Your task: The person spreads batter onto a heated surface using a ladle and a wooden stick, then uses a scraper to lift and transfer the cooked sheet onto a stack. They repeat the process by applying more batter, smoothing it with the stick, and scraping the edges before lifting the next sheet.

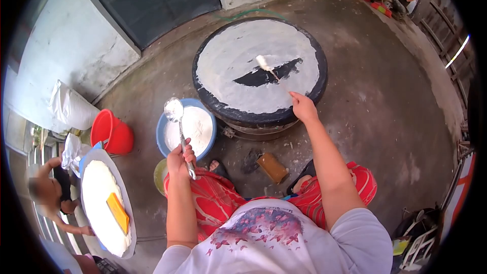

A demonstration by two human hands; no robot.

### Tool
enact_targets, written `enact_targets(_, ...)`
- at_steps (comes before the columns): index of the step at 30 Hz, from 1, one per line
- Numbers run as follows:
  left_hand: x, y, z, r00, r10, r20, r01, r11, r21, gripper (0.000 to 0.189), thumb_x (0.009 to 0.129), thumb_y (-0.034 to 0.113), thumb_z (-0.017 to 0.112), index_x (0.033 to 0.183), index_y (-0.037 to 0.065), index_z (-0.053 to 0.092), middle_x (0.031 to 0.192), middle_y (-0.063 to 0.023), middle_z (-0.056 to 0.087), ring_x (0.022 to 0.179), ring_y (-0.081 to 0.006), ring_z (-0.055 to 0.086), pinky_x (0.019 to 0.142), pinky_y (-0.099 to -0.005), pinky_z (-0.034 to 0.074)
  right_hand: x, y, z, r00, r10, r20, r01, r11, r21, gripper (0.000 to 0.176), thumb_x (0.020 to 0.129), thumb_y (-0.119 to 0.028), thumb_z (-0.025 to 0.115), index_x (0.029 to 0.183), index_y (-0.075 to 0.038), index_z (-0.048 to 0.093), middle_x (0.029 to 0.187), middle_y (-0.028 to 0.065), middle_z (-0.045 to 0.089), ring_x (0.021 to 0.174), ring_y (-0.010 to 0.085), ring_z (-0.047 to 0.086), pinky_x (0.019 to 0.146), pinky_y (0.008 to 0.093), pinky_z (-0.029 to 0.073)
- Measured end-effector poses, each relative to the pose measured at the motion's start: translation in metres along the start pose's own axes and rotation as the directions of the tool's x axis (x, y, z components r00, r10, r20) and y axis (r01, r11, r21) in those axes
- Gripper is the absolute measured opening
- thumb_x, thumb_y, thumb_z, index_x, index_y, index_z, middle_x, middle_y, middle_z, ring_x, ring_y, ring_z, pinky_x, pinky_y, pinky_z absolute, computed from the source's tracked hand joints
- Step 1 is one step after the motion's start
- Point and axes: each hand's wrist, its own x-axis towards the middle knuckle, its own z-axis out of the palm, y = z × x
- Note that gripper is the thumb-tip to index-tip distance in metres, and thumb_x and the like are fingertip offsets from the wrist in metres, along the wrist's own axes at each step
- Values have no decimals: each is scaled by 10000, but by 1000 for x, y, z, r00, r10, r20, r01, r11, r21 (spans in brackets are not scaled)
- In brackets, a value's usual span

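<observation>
A large round black griddle (309, 89) stands on the floor in front of me, nearly covered with thin white batter except for a dark patch at its middle. My right hand (303, 105) grips a thin stick with a white spreader (264, 63) at its tip, resting on the batter beside the dark patch. My left hand (181, 158) holds a metal ladle (175, 111) upright, its bowl over a blue basin (163, 131) of white batter to the griddle's left.
A red bucket (112, 132) and a white sack (71, 105) sit at the left by the wall. A round tray (127, 208) piled with white sheets carries a yellow scraper (117, 212). Another person crouches at the far left. A brown block (273, 166) lies by my feet.
</observation>
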Motion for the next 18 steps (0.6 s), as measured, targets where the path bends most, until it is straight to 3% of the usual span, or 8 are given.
enact_targets(3,-1,0,3,1000,-1,-17,1,1000,-16,281,910,170,302,1047,-43,424,717,-59,424,503,-96,353,406,-201,310,-14,-37,-31,989,44,143,-24,990,-137,272,840,-185,471,1087,-164,582,997,97,611,920,233,583,789,310,445)
enact_targets(6,-3,-1,-3,1000,-8,25,9,1000,-19,281,910,166,301,1046,-46,426,717,-59,425,504,-98,354,407,-200,310,-10,-2,-25,992,86,-94,-89,996,-20,284,832,-242,458,1090,-228,574,1018,74,597,916,272,569,782,358,453)
enact_targets(7,-4,-1,-3,1000,-3,31,3,1000,0,282,910,166,302,1047,-47,427,718,-59,425,505,-98,354,407,-201,312,-9,8,-9,993,84,-88,-86,996,-25,284,832,-242,458,1090,-228,574,1018,74,597,916,272,569,782,358,453)
enact_targets(9,-4,-1,0,999,4,39,-5,1000,22,283,910,165,303,1048,-48,428,720,-60,426,505,-99,355,407,-201,313,-9,11,12,995,-94,-46,95,995,29,285,831,-235,454,1089,-225,575,1026,77,593,926,272,565,786,353,451)
enact_targets(11,-5,0,0,1000,4,13,-4,1000,11,284,910,164,303,1047,-50,430,717,-61,428,505,-98,357,408,-202,317,-13,-2,27,992,-127,26,125,991,49,285,829,-229,450,1082,-220,579,1027,86,590,937,274,558,796,354,447)
enact_targets(14,-3,3,-2,1000,-19,23,19,1000,-1,281,909,161,304,1040,-51,434,719,-62,431,506,-97,363,406,-203,320,-33,-58,-7,975,-52,217,83,987,-140,280,809,-230,461,1055,-229,596,984,83,602,892,267,572,764,355,463)
enact_targets(17,-3,3,-7,998,-34,43,35,999,-15,280,909,163,305,1039,-49,434,720,-61,432,506,-97,366,404,-204,320,-40,-68,-42,969,-105,224,174,933,-316,301,773,-224,490,1055,-243,596,973,64,609,879,249,579,722,350,476)
enact_targets(18,-4,4,-8,998,-32,49,33,999,-8,279,909,164,305,1040,-47,433,718,-61,432,504,-98,365,405,-205,322,-43,-61,-50,961,-222,164,265,908,-325,365,718,-180,514,1066,-258,591,898,44,616,816,242,582,662,357,482)
